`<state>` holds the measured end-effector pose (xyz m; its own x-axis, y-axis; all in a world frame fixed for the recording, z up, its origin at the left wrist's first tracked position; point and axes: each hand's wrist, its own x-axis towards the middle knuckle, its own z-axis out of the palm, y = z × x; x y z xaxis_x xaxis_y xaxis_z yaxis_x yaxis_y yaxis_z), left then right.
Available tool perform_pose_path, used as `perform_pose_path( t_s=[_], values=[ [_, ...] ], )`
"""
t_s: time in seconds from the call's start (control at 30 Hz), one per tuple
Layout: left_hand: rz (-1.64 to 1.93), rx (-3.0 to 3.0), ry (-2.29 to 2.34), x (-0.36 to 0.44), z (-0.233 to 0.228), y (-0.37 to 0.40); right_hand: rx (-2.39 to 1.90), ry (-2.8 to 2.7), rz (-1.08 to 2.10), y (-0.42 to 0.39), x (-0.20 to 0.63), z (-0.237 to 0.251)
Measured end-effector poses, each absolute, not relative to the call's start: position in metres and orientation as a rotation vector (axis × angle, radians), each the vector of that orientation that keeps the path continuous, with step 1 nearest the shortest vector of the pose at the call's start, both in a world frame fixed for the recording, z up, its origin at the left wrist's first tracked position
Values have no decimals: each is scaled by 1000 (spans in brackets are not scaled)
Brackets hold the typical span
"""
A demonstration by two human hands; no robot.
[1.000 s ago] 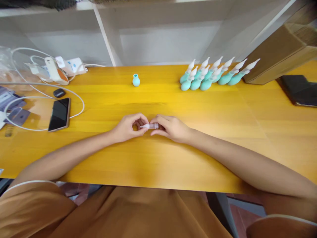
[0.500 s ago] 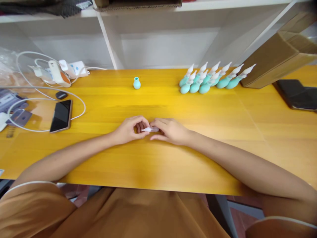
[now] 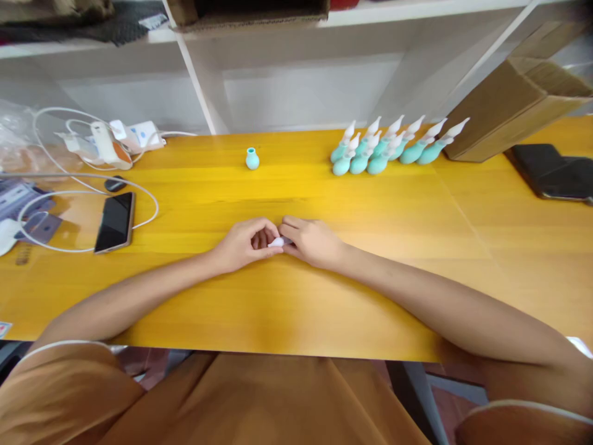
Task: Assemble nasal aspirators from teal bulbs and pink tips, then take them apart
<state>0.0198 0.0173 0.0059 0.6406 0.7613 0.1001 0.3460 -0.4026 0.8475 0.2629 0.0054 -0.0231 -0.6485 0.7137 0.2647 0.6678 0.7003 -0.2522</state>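
Both my hands rest together on the yellow wooden table [image 3: 324, 296], near its middle. My left hand [image 3: 245, 242] and my right hand [image 3: 312, 241] pinch a small translucent white nozzle tip [image 3: 278, 241] between their fingertips; most of it is hidden by my fingers. A single teal rubber bulb [image 3: 252, 159] without a tip stands upright at the back centre. To its right lies a cluster of several teal bulbs with white tips [image 3: 393, 147], leaning to the right.
A black phone [image 3: 114, 221] lies at the left inside a loop of white cable [image 3: 88, 191], with chargers [image 3: 106, 141] behind it. A cardboard box [image 3: 514, 102] and a dark case [image 3: 551, 173] sit at the right. White shelving [image 3: 199, 80] backs the table.
My hands have closed in around the white tip, so less of it shows. The view has shifted slightly, with the table's objects sitting a bit lower in frame.
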Motion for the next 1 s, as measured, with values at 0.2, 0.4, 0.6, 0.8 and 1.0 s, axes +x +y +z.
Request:
perform_pose_path(
  t_s=[0.2, 0.4, 0.6, 0.8, 1.0],
  values=[
    [799, 2147, 982, 5, 12, 62, -1150, -2509, 297, 2, 263, -14],
    [631, 2397, 1377, -7, 28, 148, -1120, -2461, 297, 4, 262, -19],
    [489, 2519, 1389, 8, 22, 189, -1105, -2470, 321, 4, 262, -20],
    [696, 2612, 1276, 12, 27, 184, -1069, -2400, 431, 8, 263, -22],
    [787, 2392, 1053, 2, 43, 116, -975, -2200, 582, 15, 266, -25]
  ],
)
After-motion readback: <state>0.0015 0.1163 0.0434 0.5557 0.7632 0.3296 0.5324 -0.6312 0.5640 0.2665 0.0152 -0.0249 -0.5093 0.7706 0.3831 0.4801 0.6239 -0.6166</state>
